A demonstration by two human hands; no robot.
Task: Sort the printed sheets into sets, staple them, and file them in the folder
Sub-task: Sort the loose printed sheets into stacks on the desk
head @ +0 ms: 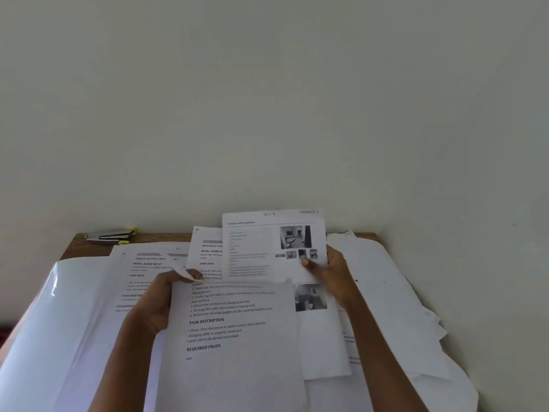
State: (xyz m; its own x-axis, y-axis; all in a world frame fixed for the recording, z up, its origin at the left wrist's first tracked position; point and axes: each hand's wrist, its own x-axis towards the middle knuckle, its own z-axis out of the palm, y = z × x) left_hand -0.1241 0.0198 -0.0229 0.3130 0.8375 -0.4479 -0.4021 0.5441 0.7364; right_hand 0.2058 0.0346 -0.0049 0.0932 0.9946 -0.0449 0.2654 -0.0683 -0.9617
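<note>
Two hands hold printed sheets above a paper-covered counter.
The left hand grips the top edge of the front sheet, which reads "TASK DESCRIPTION" and "REQUIRED PROPS". The right hand pinches the lower right corner of the photo sheet, headed "Scene Information", raised just behind it. The stapler lies at the far left corner, well apart from both hands.

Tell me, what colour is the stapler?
The stapler is silvery grey with yellow ends, seen best in the head view.
</note>
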